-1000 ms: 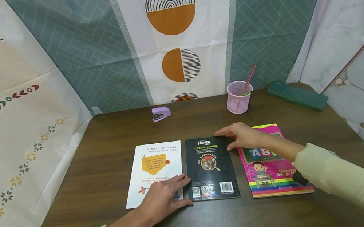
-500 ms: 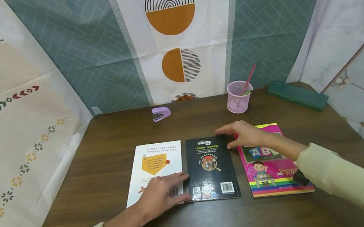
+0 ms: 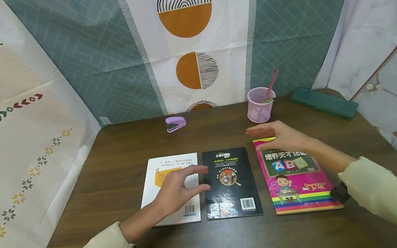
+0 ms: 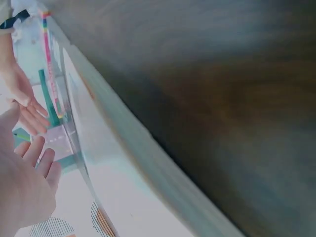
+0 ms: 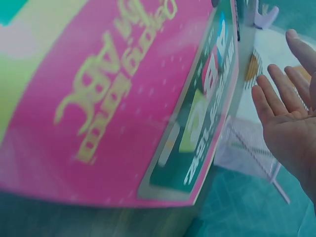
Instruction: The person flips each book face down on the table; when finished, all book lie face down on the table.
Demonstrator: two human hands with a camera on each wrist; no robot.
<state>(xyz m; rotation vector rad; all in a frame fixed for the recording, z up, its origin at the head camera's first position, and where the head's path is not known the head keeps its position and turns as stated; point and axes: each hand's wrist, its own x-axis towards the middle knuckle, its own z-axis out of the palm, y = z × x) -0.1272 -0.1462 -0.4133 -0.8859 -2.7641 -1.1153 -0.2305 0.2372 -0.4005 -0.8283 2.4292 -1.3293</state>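
Three thin books lie in a row on the brown table (image 3: 114, 148). My left hand (image 3: 179, 187) is raised over the white book (image 3: 168, 163), thumb and fingers spread, its fingertips overlapping the left edge of the black book (image 3: 231, 184) in the head view. Over the top left corner of the pink ABC book (image 3: 299, 186) hovers my right hand (image 3: 282, 136), its thumb apart from the fingers. Nothing sits in either hand. In the right wrist view the right hand (image 5: 291, 113) shows an empty palm beside the pink cover (image 5: 123, 98).
A purple stapler (image 3: 175, 123) lies at the back of the table. Farther right stand a pink mesh pen cup (image 3: 259, 108) with a red pencil (image 3: 273, 80), and a dark green case (image 3: 325, 103) near the right rear corner. Patterned cloths hang behind and at both sides.
Both hands have come away from the black book, which stays put. The left hand has risen off its left edge; the right has moved right and back, over the pink book's top corner.
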